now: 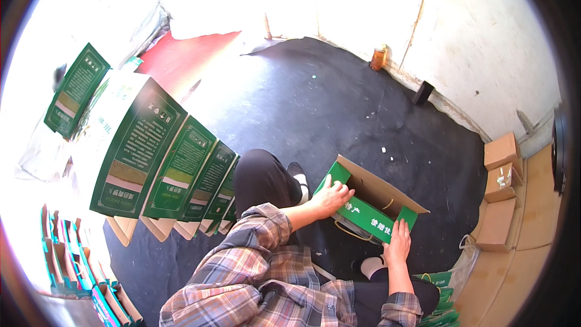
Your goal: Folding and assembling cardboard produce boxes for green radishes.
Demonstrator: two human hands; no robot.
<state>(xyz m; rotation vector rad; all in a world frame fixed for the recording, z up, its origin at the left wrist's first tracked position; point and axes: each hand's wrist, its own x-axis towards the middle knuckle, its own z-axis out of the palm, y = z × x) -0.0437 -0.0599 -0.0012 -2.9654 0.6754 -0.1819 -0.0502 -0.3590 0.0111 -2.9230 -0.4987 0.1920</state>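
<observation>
A green cardboard carton (363, 213) with white printing sits between my knees, its brown inside showing and one long flap standing up at the far side. A yellow cord handle (354, 232) loops from its near face, and another cord shows inside. My left hand (330, 198) grips the carton's left end, thumb and fingers over the top edge. At the right end, my right hand (397, 243) holds the corner, fingers lying up along the green wall. The carton's underside is hidden.
Folded green cartons (142, 145) stand in a row at my left. Narrow open cartons (66, 254) lie lower left. Brown boxes (501, 151) line the right side. An orange jar (378, 59) and a black block (423, 93) stand by the wall. Black sheeting (284, 103) covers the floor.
</observation>
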